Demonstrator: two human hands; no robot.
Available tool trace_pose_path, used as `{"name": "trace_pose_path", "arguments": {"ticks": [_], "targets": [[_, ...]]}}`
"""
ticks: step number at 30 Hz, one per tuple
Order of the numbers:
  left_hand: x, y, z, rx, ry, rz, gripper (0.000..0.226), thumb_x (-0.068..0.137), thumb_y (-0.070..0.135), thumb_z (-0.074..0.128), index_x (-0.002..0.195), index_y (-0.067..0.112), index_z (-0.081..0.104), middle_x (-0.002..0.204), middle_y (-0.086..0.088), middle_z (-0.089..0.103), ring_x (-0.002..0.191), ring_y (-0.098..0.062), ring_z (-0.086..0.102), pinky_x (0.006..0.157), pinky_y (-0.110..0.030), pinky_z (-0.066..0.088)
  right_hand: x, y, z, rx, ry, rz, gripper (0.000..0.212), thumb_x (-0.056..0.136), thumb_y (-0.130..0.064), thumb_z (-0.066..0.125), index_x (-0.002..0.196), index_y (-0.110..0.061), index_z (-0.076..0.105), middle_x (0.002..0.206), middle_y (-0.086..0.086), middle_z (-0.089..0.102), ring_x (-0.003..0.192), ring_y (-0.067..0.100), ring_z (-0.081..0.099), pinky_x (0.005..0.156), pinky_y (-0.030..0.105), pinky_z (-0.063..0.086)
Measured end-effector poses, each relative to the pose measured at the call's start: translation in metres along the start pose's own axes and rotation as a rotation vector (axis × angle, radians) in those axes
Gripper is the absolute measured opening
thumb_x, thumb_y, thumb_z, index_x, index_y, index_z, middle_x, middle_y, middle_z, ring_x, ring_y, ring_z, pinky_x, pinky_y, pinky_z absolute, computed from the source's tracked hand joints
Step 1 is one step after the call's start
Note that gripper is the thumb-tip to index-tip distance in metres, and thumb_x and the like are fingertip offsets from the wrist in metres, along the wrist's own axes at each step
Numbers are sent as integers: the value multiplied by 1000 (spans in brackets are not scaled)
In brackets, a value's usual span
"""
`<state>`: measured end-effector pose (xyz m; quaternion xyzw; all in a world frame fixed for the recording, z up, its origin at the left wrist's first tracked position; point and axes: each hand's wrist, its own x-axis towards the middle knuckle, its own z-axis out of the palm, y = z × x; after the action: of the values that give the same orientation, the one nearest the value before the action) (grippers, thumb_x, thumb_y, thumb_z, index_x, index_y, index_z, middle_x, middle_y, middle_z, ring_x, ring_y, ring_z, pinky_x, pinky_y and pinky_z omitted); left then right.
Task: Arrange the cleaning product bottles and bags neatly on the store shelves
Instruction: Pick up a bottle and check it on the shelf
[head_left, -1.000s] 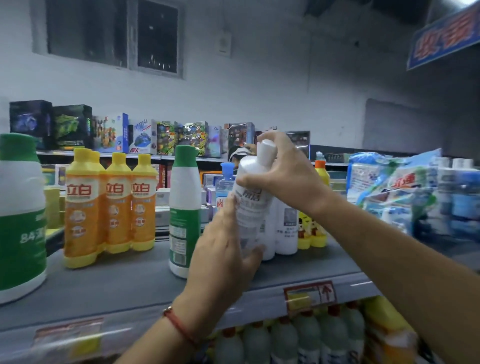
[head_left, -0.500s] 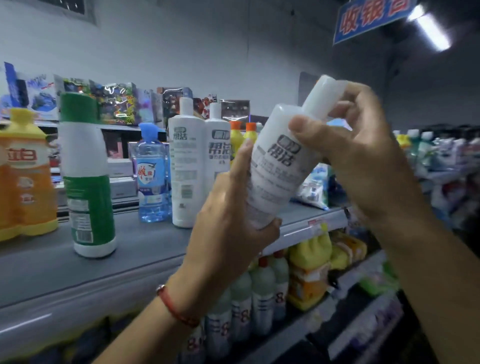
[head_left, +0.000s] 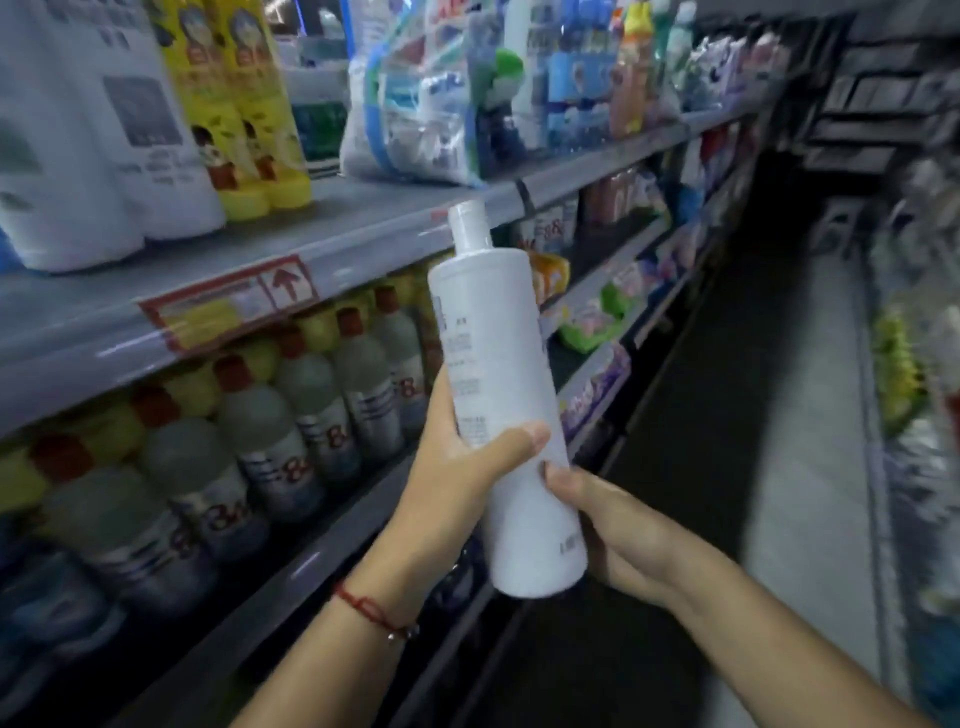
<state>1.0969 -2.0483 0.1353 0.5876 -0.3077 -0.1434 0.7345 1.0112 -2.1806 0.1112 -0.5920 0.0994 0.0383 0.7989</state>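
Both sets of fingers are wrapped around the same thing: a tall white plastic bottle with a white cap (head_left: 501, 395), held nearly upright in the centre of the frame, tipped a little to the left at the top. The left hand (head_left: 457, 467) grips it around the lower middle, thumb (head_left: 511, 441) lying across the front just under the small printed label. The right hand (head_left: 618, 535) holds it lower down from the right side, thumb pressed on the bottle wall, the other fingers hidden behind it, so I can't tell how they sit. There's a thin red string bracelet (head_left: 371, 613) on the left wrist.

The bottle is out in the aisle, in front of the shelves, not touching any of them.

Going outward: the grey metal top shelf (head_left: 363, 228) runs across the upper left, with a red and yellow price tag with an arrow (head_left: 234, 306) on its front edge. On it, upper left, stand big white bottles (head_left: 88, 150), then yellow bottles with yellow caps (head_left: 244, 104) just beside them, then a clear plastic bag of blue and white packs (head_left: 415, 98) near the top centre. The shelf below, lower left, holds a row of translucent bottles with red caps (head_left: 291, 415). Farther down the aisle everything's blurry, just colourful packs. Dark floor (head_left: 701, 467) on the right.
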Motion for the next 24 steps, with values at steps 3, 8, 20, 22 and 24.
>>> {"name": "trace_pose_path", "arguments": {"ticks": [3, 8, 20, 22, 24], "targets": [[-15, -40, 13, -82, 12, -160, 57, 82, 26, 72, 136, 27, 53, 121, 0, 71, 110, -22, 70, 83, -33, 60, -7, 35, -19, -118, 9, 69, 97, 51, -58, 92, 133, -18, 57, 123, 8, 73, 116, 25, 68, 101, 42, 52], [-26, -100, 9, -212, 80, -469, 65, 84, 52, 71, 137, 18, 56, 128, -13, 68, 117, -31, 66, 100, -53, 54, -17, 81, -36, -314, 170, 170, 56, 71, -35, 86, 120, -23, 61, 108, -2, 76, 100, 15, 73, 95, 44, 58], [-13, -172, 47, -709, 363, -886, 83, 75, 85, 54, 111, 11, 67, 98, -15, 70, 83, -27, 70, 80, -43, 60, -35, 96, -80, -666, 217, 257, 64, 71, -61, 77, 120, -51, 37, 121, -21, 51, 98, -3, 61, 80, 23, 52], [0, -175, 55, -709, 339, -905, 87, 76, 87, 50, 110, 9, 68, 99, -16, 70, 82, -28, 69, 78, -43, 60, -35, 90, -92, -654, 201, 261, 66, 74, -60, 76, 122, -56, 30, 122, -25, 45, 101, -4, 59, 83, 23, 52], [15, -180, 65, -715, 308, -897, 87, 77, 87, 49, 107, 8, 69, 100, -17, 69, 83, -29, 68, 80, -44, 59, -34, 84, -108, -625, 194, 256, 68, 74, -59, 76, 123, -58, 28, 123, -26, 44, 103, -5, 58, 85, 23, 52]]}}
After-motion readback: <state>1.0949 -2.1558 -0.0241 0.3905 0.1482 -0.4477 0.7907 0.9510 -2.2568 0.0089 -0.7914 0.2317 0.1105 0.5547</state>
